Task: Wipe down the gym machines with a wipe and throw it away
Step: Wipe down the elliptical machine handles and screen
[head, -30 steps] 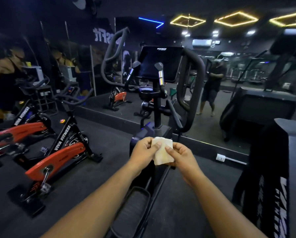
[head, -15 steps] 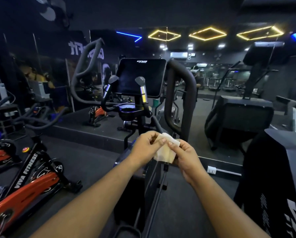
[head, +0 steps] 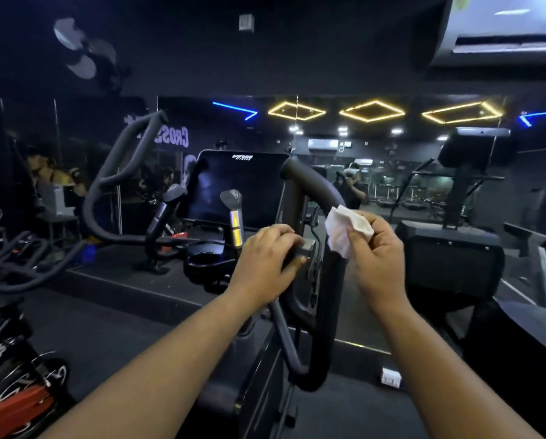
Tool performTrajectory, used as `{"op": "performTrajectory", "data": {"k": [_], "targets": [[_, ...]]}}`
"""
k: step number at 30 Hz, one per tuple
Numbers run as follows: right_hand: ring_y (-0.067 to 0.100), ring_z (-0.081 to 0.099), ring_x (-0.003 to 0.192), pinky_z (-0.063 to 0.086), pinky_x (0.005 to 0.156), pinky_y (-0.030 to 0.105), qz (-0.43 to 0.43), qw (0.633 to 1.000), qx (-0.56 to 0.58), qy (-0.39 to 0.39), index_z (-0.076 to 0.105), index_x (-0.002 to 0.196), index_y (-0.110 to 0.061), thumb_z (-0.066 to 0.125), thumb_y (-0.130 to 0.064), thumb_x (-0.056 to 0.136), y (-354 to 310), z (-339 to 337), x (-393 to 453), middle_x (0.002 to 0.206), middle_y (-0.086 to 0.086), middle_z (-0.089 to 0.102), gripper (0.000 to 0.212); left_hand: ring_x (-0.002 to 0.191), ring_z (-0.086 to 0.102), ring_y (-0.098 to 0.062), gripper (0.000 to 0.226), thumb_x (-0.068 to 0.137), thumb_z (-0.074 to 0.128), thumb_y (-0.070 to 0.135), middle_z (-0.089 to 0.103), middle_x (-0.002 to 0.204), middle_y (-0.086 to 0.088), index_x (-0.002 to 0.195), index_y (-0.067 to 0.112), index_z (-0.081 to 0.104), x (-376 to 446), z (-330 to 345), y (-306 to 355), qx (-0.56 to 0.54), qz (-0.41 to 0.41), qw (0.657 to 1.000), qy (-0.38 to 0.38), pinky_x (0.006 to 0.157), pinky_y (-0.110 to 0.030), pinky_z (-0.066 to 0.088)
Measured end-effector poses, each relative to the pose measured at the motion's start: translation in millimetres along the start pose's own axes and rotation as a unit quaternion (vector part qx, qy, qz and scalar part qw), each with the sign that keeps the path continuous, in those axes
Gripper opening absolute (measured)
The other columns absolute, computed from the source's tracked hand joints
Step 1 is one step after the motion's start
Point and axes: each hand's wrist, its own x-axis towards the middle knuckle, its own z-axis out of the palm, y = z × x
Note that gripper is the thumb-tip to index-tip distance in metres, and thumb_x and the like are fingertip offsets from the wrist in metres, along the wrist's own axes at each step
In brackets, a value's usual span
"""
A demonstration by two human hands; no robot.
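Note:
A black elliptical machine stands right in front of me, with a dark console screen (head: 236,188) and two curved padded handlebars. My right hand (head: 376,258) pinches a crumpled white wipe (head: 344,229) and holds it against the right handlebar (head: 325,198) near its upper bend. My left hand (head: 265,264) hovers at the machine's centre below the screen, fingers loosely curled, holding nothing I can make out. The left handlebar (head: 119,166) arcs up at the left, untouched.
An orange and black spin bike (head: 8,375) stands low at the left. A black treadmill (head: 452,248) is at the right, and a dark machine edge (head: 525,353) sits close at lower right. A mirror wall behind reflects a person. A white floor socket (head: 391,377) is nearby.
My hands have separated and risen. The left hand let go of the wipe; the right carried it up to the right handlebar. My view has moved closer to the elliptical.

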Motion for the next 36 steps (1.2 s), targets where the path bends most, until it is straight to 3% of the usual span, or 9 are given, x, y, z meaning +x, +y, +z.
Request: {"op": "performTrajectory", "data": {"k": [3,6,10,14,19,25,28,31,36], "targets": [[0.011,0.065,0.077,0.053,0.067,0.026,-0.098,0.993,-0.067,0.025,0.070,0.115,-0.016,0.065,-0.013,0.098,-9,1,32,0.092,-0.011,0.072,0.018,0.129,0.051,-0.021,0.036,0.091,0.067,0.041,0.056,0.134,0.002,0.123,0.026,0.064,22,16,-13,0.083,0.083,0.993,0.009,0.105,-0.044,0.042],[0.016,0.068,0.114,0.058,0.093,0.038,-0.207,0.960,-0.186,0.014,0.064,0.131,-0.008,0.063,-0.002,0.096,-3,7,58,0.129,0.002,0.069,0.035,0.137,0.046,-0.024,0.036,0.093,0.064,0.043,0.055,0.143,-0.002,0.125,0.027,0.063,39,32,-28,0.149,0.128,0.980,0.000,0.112,-0.048,0.037],[0.027,0.041,0.146,0.042,0.115,0.051,-0.288,0.882,-0.363,-0.088,0.055,0.143,-0.005,0.059,0.004,0.095,28,22,67,0.155,0.013,0.045,0.048,0.156,0.023,-0.026,0.055,0.096,0.058,0.050,0.033,0.166,-0.007,0.145,0.024,0.055,39,58,-44,0.211,0.153,0.965,-0.016,0.122,-0.059,0.023],[0.028,0.014,0.157,0.028,0.122,0.044,-0.281,0.838,-0.441,-0.156,0.028,0.159,-0.010,0.052,-0.007,0.101,66,18,53,0.169,0.010,0.017,0.062,0.160,0.002,-0.023,0.074,0.098,0.046,0.054,0.007,0.173,-0.005,0.162,0.020,0.031,38,77,-52,0.188,0.131,0.973,0.013,0.124,-0.061,0.004],[0.021,0.012,0.157,0.024,0.125,0.044,-0.251,0.854,-0.427,-0.157,0.025,0.159,-0.007,0.047,-0.010,0.106,50,34,69,0.168,0.009,0.018,0.057,0.159,0.009,-0.029,0.079,0.097,0.051,0.040,0.008,0.172,-0.013,0.163,0.011,0.020,36,89,-59,0.081,0.131,0.985,0.080,0.126,-0.059,0.009],[0.015,0.008,0.157,0.014,0.128,0.036,-0.274,0.788,-0.494,-0.244,0.014,0.161,-0.016,0.045,-0.009,0.105,24,70,120,0.169,0.003,0.013,0.065,0.158,0.014,-0.031,0.081,0.092,0.051,0.029,0.008,0.172,-0.014,0.162,0.006,0.018,33,94,-67,0.046,0.145,0.984,0.088,0.124,-0.063,0.018],[0.005,0.005,0.156,0.015,0.127,0.033,-0.274,0.805,-0.471,-0.235,0.021,0.161,-0.015,0.052,-0.002,0.103,31,46,110,0.169,0.001,0.014,0.067,0.159,0.012,-0.029,0.080,0.093,0.049,0.029,0.005,0.173,-0.013,0.163,0.006,0.016,30,96,-69,0.046,0.145,0.985,0.086,0.124,-0.062,0.016],[0.011,0.013,0.156,0.020,0.126,0.034,-0.247,0.837,-0.438,-0.217,0.026,0.160,-0.011,0.051,-0.009,0.105,40,20,84,0.169,0.005,0.018,0.061,0.159,0.010,-0.028,0.082,0.091,0.049,0.029,0.004,0.173,-0.012,0.163,0.005,0.016,32,97,-68,0.044,0.141,0.985,0.090,0.123,-0.060,0.014],[0.013,0.005,0.157,0.008,0.127,0.032,-0.242,0.812,-0.468,-0.249,0.018,0.162,-0.013,0.036,-0.030,0.108,26,42,102,0.170,0.004,0.011,0.059,0.159,0.012,-0.028,0.082,0.091,0.049,0.028,0.005,0.173,-0.013,0.162,0.005,0.016,32,96,-69,0.034,0.143,0.985,0.094,0.126,-0.058,0.010]]}}
